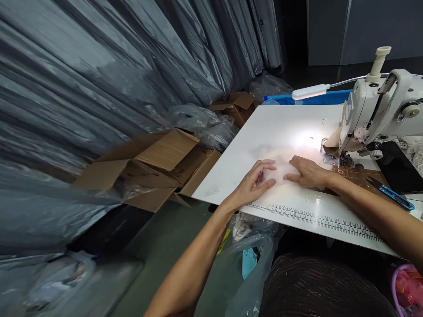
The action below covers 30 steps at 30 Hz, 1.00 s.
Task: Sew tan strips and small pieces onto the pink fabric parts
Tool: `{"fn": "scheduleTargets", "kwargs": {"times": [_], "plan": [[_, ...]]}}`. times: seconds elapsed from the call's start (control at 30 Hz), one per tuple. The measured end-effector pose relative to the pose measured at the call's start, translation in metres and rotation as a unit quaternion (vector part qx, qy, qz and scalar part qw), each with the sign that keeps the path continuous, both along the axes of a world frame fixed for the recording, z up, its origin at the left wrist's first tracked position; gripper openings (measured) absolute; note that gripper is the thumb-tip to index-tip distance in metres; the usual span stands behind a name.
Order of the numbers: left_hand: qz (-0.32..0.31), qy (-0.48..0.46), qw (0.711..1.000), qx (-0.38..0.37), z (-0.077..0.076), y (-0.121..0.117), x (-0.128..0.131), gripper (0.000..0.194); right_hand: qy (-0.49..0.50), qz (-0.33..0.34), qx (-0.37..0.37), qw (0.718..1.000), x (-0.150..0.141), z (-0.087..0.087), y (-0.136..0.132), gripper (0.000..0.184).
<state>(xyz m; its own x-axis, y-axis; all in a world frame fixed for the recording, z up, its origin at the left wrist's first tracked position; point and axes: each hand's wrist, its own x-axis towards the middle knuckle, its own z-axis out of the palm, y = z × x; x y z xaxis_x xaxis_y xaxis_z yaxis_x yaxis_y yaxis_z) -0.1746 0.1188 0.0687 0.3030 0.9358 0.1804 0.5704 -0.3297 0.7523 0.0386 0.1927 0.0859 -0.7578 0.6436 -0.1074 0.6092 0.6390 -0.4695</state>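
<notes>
A bunch of sheer pale pink fabric (280, 169) lies on the white sewing table, washed out by the lamp light. My left hand (253, 182) has its fingers curled round the near left side of the bunch, thumb below. From the right, my right hand (307, 171) holds the same fabric between thumb and fingers, the fingertips partly lost in it. The cloth spreads toward the sewing machine (363, 119), whose needle area (345, 158) is just right of my right hand. Whether the cloth lies under the presser foot I cannot tell.
A printed ruler (313, 218) runs along the table's front edge. Blue thread snips (393, 193) and a black phone (401, 169) lie at the right. An LED lamp (309, 91) reaches over the table. Open cardboard boxes (165, 149) and plastic bags (198, 121) stand left.
</notes>
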Motion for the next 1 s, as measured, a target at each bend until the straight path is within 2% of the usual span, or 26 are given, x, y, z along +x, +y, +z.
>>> {"fn": "scheduleTargets", "kwargs": {"times": [0.1, 0.17, 0.27, 0.47, 0.77, 0.9, 1.0], "plan": [[-0.081, 0.054, 0.995, -0.028, 0.0032, -0.0063, -0.0023, 0.033, -0.008, -0.008, -0.001, 1.000, -0.0022, -0.0009, 0.0015, 0.015], [-0.099, 0.096, 0.989, -0.045, 0.0048, -0.0094, -0.0018, 0.026, -0.017, -0.009, -0.006, 1.000, -0.0026, 0.0002, 0.0021, 0.015], [-0.079, 0.125, 0.987, -0.069, 0.0065, -0.0106, 0.0013, 0.029, -0.024, -0.009, -0.008, 1.000, -0.0019, 0.0028, 0.0020, 0.017], [-0.061, 0.097, 0.989, -0.098, 0.0102, -0.0076, 0.0038, 0.041, -0.019, -0.007, -0.010, 1.000, -0.0005, 0.0038, 0.0011, 0.019], [-0.046, 0.104, 0.985, -0.128, 0.0072, -0.0057, -0.0013, 0.042, -0.001, -0.015, -0.003, 1.000, -0.0016, -0.0010, 0.0028, 0.019], [-0.031, 0.083, 0.989, -0.120, 0.0058, -0.0056, -0.0006, 0.043, 0.010, -0.020, -0.011, 1.000, 0.0001, -0.0012, 0.0021, 0.022], [-0.025, 0.053, 0.994, -0.087, 0.0042, -0.0045, 0.0001, 0.045, 0.019, -0.007, -0.024, 0.999, 0.0022, -0.0007, 0.0007, 0.035]]}}
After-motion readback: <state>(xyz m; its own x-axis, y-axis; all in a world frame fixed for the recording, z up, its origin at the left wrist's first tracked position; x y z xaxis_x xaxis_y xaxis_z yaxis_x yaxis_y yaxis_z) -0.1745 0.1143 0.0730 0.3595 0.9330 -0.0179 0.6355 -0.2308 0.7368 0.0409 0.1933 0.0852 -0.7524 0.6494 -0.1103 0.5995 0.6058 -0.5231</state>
